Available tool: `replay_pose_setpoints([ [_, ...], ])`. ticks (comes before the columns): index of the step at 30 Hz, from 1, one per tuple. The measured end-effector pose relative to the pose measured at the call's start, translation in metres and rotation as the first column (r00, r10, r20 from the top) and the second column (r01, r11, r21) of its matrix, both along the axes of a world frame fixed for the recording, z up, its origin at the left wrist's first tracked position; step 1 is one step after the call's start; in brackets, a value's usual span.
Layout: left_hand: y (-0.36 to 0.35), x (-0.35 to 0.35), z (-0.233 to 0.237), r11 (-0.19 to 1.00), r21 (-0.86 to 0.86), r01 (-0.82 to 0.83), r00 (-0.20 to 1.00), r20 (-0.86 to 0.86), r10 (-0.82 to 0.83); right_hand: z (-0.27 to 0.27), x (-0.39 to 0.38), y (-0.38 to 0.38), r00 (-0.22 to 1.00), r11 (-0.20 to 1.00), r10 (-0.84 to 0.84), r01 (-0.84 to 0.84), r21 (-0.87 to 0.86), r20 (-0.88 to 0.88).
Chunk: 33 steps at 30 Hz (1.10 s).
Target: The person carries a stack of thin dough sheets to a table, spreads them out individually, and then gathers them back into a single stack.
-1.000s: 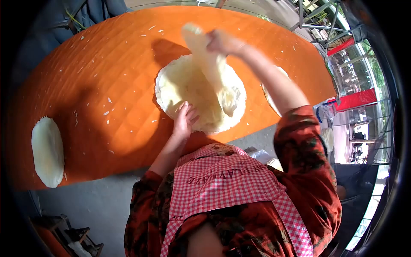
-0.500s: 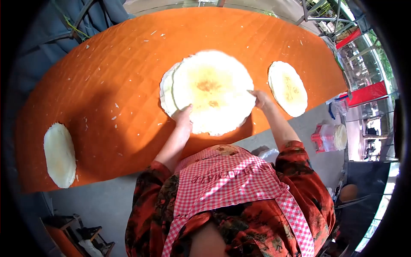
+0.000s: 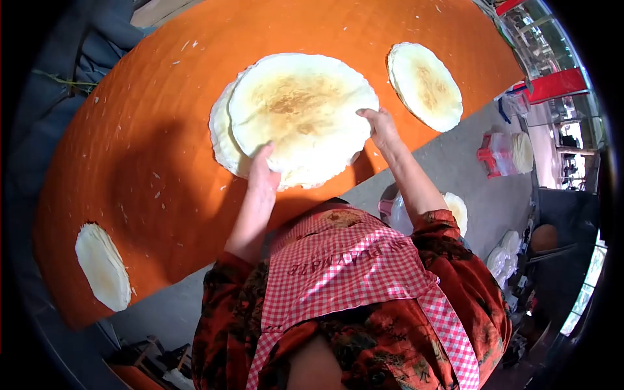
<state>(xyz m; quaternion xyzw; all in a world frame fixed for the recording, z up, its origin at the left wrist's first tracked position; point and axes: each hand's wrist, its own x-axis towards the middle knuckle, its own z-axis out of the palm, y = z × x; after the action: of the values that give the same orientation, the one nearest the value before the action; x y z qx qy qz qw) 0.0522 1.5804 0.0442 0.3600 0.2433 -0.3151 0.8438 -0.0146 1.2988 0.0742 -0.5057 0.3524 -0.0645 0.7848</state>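
A large round flatbread (image 3: 305,110), pale with brown scorch marks in its middle, is held at its near edge by both of my hands. My left hand (image 3: 262,172) grips the near left rim, thumb on top and fingers hidden underneath. At the right rim my right hand (image 3: 381,127) pinches the edge, thumb above. Below and to the left, another flatbread (image 3: 224,140) shows its uneven margin on the orange table (image 3: 149,97).
To the right lies a stack of flatbreads (image 3: 426,88); another stack (image 3: 103,266) sits at the table's left end. Small pale crumbs dot the cloth. Beyond the near edge, a red stool (image 3: 489,156) carries bagged flatbreads (image 3: 522,153) on the grey floor.
The view has shifted, so the table and stacks sit differently in the frame, and the glare on the bread has faded. Both hands keep hold of the flatbread's rim.
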Motion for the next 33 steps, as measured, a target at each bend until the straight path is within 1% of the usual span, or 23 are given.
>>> replay_pose_setpoints([
  [1, -0.001, -0.006, 0.002, 0.999, 0.023, 0.032, 0.999, 0.012, -0.032, 0.003, 0.0, -0.002, 1.0, 1.0, -0.009, 0.009, 0.008, -0.003],
  [2, -0.002, -0.013, -0.006, 0.995, 0.085, 0.045, 0.999, -0.009, -0.045, -0.032, -0.006, -0.017, 0.999, 0.989, 0.041, -0.042, 0.139, 0.009],
  [3, -0.001, -0.015, -0.027, 0.997, 0.027, 0.071, 0.997, 0.0, -0.071, -0.037, -0.009, -0.018, 0.998, 0.974, 0.048, -0.056, 0.221, 0.038],
  [5, -0.005, -0.019, -0.001, 1.0, -0.011, -0.005, 1.0, 0.026, 0.005, -0.037, -0.014, -0.02, 0.993, 0.925, 0.059, -0.093, 0.368, 0.103],
  [6, -0.003, -0.017, 0.004, 0.997, -0.063, -0.036, 0.999, 0.006, 0.036, -0.035, -0.012, -0.019, 0.992, 0.935, 0.092, -0.116, 0.334, 0.088],
  [8, 0.004, -0.003, -0.002, 0.973, -0.213, -0.088, 0.996, 0.0, 0.09, -0.032, -0.004, -0.01, 0.998, 0.959, 0.064, -0.067, 0.274, 0.017],
  [9, 0.008, 0.001, 0.011, 0.958, -0.267, -0.102, 0.995, -0.02, 0.1, -0.029, 0.001, -0.008, 0.999, 0.97, 0.048, -0.044, 0.241, -0.012],
  [10, 0.01, 0.008, 0.009, 0.975, -0.198, -0.099, 0.995, -0.042, 0.092, -0.026, 0.001, -0.009, 1.0, 0.96, -0.005, 0.008, 0.279, -0.014],
  [13, 0.013, 0.018, -0.019, 1.0, -0.016, -0.022, 0.999, -0.023, 0.022, -0.036, 0.0, -0.015, 1.0, 0.904, 0.01, -0.017, 0.427, 0.019],
  [15, 0.012, 0.021, -0.024, 0.997, -0.071, -0.003, 0.997, -0.081, -0.002, -0.056, 0.004, -0.027, 0.999, 0.921, 0.005, -0.019, 0.388, 0.039],
  [17, 0.011, 0.016, -0.015, 0.994, -0.101, -0.031, 0.999, -0.045, 0.026, -0.027, 0.013, -0.032, 0.997, 0.957, 0.048, -0.065, 0.282, 0.068],
  [19, 0.004, 0.01, -0.001, 0.993, -0.11, -0.042, 0.996, 0.068, 0.05, 0.036, 0.02, -0.035, 0.99, 0.975, 0.055, -0.081, 0.205, 0.128],
  [21, -0.014, 0.015, 0.03, 0.998, -0.055, -0.015, 0.982, 0.189, 0.025, 0.053, 0.034, -0.064, 0.963, 0.98, 0.146, -0.172, 0.101, 0.228],
  [22, -0.034, 0.012, 0.064, 1.0, -0.004, -0.022, 0.949, 0.315, 0.023, 0.063, 0.04, -0.084, 0.943, 0.976, 0.195, -0.215, 0.044, 0.27],
  [23, -0.047, 0.023, 0.068, 0.997, 0.039, 0.065, 0.846, 0.527, -0.076, 0.09, 0.042, -0.103, 0.92, 0.966, 0.251, -0.26, -0.011, 0.3],
  [24, -0.086, 0.014, 0.124, 0.999, 0.031, 0.013, 0.907, 0.42, -0.025, 0.1, 0.05, -0.13, 0.903, 0.961, 0.261, -0.275, -0.007, 0.341],
  [25, -0.106, 0.035, 0.115, 0.999, -0.018, 0.048, 0.921, 0.388, -0.037, 0.11, 0.058, -0.161, 0.868, 0.959, 0.252, -0.282, 0.009, 0.427],
  [26, -0.127, 0.055, 0.106, 0.994, -0.072, 0.077, 0.934, 0.353, -0.047, 0.107, 0.072, -0.205, 0.872, 0.965, 0.259, -0.255, -0.066, 0.416],
  [27, -0.162, 0.052, 0.134, 0.975, -0.113, 0.191, 0.843, 0.528, -0.104, 0.129, 0.068, -0.237, 0.829, 0.966, 0.258, -0.224, -0.129, 0.495],
  [28, -0.196, 0.048, 0.149, 0.969, -0.116, 0.218, 0.813, 0.571, -0.115, 0.147, 0.064, -0.27, 0.78, 0.974, 0.224, -0.158, -0.161, 0.585],
  [29, -0.23, 0.044, 0.163, 0.962, -0.118, 0.245, 0.78, 0.613, -0.123, 0.168, 0.048, -0.303, 0.762, 0.97, 0.244, -0.192, -0.151, 0.599],
  [31, -0.296, 0.02, 0.188, 0.954, -0.184, 0.235, 0.804, 0.588, -0.085, 0.204, 0.002, -0.348, 0.716, 0.978, 0.202, -0.117, -0.17, 0.668],
  [33, -0.351, 0.006, 0.171, 0.974, -0.098, 0.202, 0.788, 0.608, -0.102, 0.204, -0.034, -0.398, 0.759, 0.96, 0.226, -0.067, -0.272, 0.611],
])
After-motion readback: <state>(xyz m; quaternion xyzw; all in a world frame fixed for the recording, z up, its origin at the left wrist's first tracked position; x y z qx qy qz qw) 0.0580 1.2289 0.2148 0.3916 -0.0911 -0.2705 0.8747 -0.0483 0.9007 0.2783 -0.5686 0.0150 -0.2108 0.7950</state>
